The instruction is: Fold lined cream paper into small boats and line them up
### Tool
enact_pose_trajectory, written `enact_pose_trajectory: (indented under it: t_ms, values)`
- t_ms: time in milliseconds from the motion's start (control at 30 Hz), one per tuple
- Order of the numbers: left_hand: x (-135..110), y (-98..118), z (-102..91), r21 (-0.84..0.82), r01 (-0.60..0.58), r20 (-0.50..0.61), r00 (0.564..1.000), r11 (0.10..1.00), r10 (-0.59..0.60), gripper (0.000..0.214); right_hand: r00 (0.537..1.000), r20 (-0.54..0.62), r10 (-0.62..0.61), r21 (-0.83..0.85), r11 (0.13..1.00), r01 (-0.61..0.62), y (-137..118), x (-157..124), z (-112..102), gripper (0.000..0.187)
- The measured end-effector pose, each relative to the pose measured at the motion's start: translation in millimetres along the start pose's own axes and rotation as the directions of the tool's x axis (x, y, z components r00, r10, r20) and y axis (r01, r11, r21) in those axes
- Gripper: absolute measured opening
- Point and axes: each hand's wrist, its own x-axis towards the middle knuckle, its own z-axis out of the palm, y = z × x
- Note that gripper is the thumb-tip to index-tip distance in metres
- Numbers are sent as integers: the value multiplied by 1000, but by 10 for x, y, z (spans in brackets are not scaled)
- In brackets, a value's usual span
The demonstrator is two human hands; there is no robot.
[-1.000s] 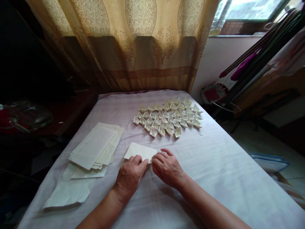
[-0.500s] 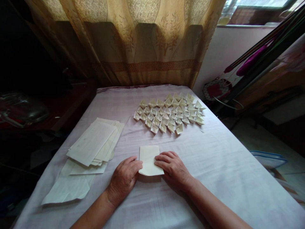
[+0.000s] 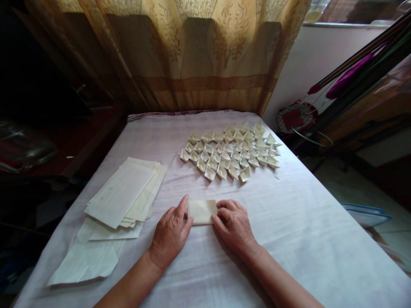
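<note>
A small folded piece of paper (image 3: 202, 210) lies flat on the cloth in front of me, its folded edge toward me. At its left end my left hand (image 3: 171, 229) holds it, the thumb on the near left corner and the index finger raised along the left side. My right hand (image 3: 234, 224) grips the right end, thumb at the near corner and the other fingers curled by the far corner. Beyond the hands stand rows of several small folded paper boats (image 3: 221, 158).
A pile of loose paper sheets (image 3: 122, 194) lies on the left of the table, which a pale checked cloth (image 3: 308, 239) covers. Behind it hangs a gold patterned curtain (image 3: 199, 55). A dark red surface (image 3: 86, 137) adjoins on the left.
The paper's near part has been folded away from me, so the piece is now about half as tall. Both thumbs have come to its near edge. The view has tilted slightly down.
</note>
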Motion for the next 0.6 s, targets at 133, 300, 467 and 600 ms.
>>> enact_pose_trajectory:
  t_ms: [133, 300, 467, 600]
  values:
    - [-23, 62, 5, 89, -88, -35, 995, 992, 92, 37, 999, -43, -1, 1, 1000, 1, -37, 2, 20, 23]
    - [-106, 147, 53, 23, -309, 125, 945, 951, 304, 38, 998, -68, 3, 48, 999, 0, -47, -3, 13, 21]
    - [-142, 140, 92, 21, -289, 203, 939, 957, 279, 45, 999, -46, 15, 46, 999, -13, -45, -14, 13, 18]
    - [-144, 134, 83, -3, -273, 204, 942, 962, 268, 47, 999, -28, 22, 1, 1000, -22, -47, -20, 12, 14]
